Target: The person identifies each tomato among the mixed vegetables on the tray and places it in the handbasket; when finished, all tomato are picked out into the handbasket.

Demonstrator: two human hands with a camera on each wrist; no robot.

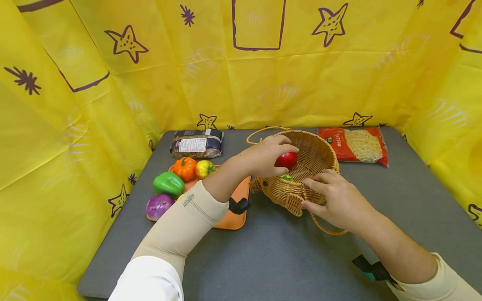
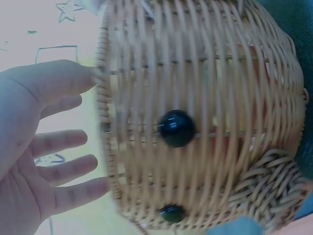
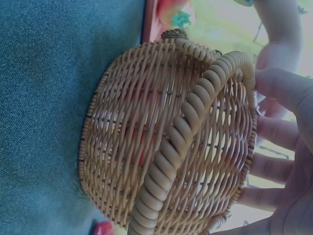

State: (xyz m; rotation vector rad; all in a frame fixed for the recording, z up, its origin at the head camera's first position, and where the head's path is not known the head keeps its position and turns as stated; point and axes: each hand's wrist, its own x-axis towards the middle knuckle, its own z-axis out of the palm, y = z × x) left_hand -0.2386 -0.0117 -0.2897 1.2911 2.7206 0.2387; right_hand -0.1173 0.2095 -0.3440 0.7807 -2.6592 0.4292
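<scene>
A wicker basket shaped like an animal, with bead eyes and a woven snout, stands on the grey table. My left hand is over its opening. A glossy red round fruit or vegetable shows inside, just beyond the left fingertips. In the left wrist view, that hand's fingers are spread at the rim with nothing between them. My right hand holds the near right rim, its fingers over the edge and thumb outside near the handle. A green piece shows inside the basket, partly hidden by its wall.
An orange tray at left bears an orange pumpkin, green pepper, purple vegetable and yellow-red fruit; my left arm covers part of it. Behind lie a dark package and a red bag. Yellow cloth walls surround the table.
</scene>
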